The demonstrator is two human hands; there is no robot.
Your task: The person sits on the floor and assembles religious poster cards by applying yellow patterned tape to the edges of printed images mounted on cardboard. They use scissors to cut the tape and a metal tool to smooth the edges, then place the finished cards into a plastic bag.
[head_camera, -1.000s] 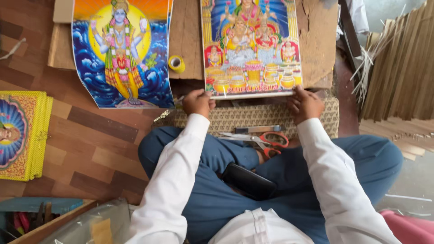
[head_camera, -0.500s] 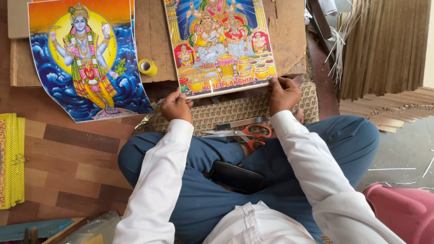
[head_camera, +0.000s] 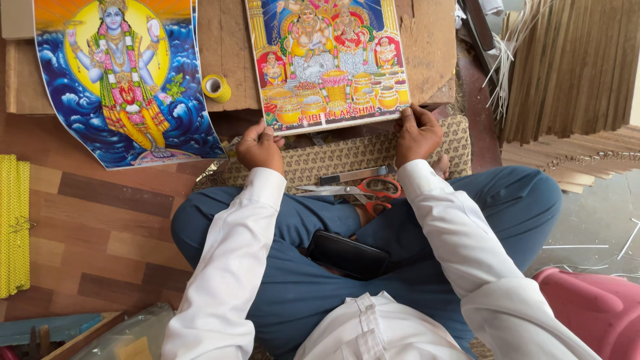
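Black phone (head_camera: 347, 255) is lying on the lap; orange-handled scissors (head_camera: 363, 191) are resting beyond it. Left hand (head_camera: 261, 148) and right hand (head_camera: 417, 133) are pinching the near corners of the colourful poster (head_camera: 327, 63), fingers curled over its edge, on the wooden board (head_camera: 227, 47).

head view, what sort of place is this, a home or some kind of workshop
Probably a small picture-framing workshop, worked from the floor. Both hands hold a glossy religious print on a wooden board; a stack of wooden frame strips stands at right, and scissors and a tape roll lie close by.
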